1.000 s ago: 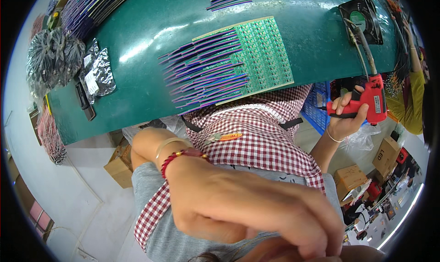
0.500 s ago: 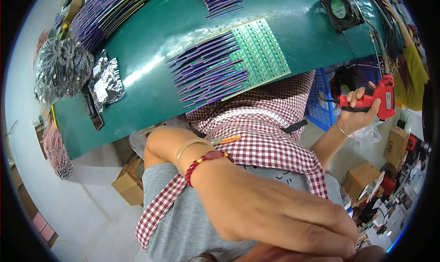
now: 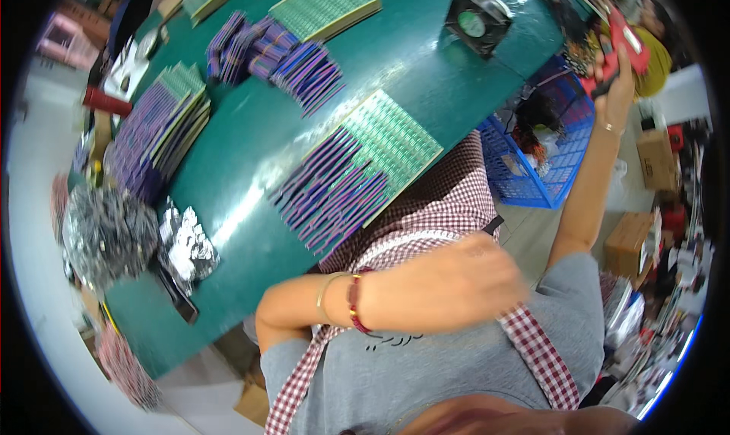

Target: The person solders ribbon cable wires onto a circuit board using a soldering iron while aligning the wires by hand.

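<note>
My right hand is raised at the far right, wrapped round the handle of a red soldering gun. The gun's far end is lost against the clutter behind it. Across my chest lies my left hand, smeared by motion, so its fingers do not read clearly. In front of me on the green table, a green circuit board panel sits at the near edge. Rows of purple and blue strips cover its left part.
A black fan stands at the table's back right. Stacked panels and bundled purple strips lie farther back. To the left are a strip-covered stack and plastic bags. A blue basket stands below the right edge.
The view has swung, showing more of the table's back. My left hand has come down from near the camera to my chest. My right hand has risen with the soldering gun.
</note>
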`<state>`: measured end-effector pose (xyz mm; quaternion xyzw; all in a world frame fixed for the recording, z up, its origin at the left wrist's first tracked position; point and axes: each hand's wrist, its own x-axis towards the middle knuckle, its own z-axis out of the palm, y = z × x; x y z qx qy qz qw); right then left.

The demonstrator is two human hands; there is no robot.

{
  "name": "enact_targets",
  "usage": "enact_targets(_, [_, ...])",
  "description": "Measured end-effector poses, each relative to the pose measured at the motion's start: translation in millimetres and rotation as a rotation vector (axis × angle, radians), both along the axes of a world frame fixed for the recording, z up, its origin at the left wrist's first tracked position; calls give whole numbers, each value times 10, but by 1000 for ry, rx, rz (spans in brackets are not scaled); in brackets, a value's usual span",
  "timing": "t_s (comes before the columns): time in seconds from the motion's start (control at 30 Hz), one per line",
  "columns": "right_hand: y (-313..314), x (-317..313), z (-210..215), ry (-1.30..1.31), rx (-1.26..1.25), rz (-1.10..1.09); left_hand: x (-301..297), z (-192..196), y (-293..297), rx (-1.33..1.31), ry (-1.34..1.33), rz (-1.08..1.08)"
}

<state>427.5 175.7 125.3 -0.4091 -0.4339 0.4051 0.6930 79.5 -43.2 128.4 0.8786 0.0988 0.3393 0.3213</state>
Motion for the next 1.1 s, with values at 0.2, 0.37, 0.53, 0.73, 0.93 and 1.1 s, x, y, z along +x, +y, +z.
enact_targets(0.2, [164,217,1329,-175,39,-80,-541,-465,205,-168,235,410])
enact_targets(0.37, [-54,112,1489,-42,212,20,-404,-515,395,-325,79,446])
enact_targets(0.53, [-781,-893,291,-56,179,107,241,-466,801,-182,-284,643])
enact_targets(0.73, [-1258,-1499,-404,62,80,188,730,-468,988,-551,-307,395])
enact_targets(0.93, [-1122,-884,-773,-363,109,233,887,-589,919,-568,-147,521])
enact_targets(1.1, [-847,-66,-1509,-1234,209,-101,479,-568,863,-508,-190,702])
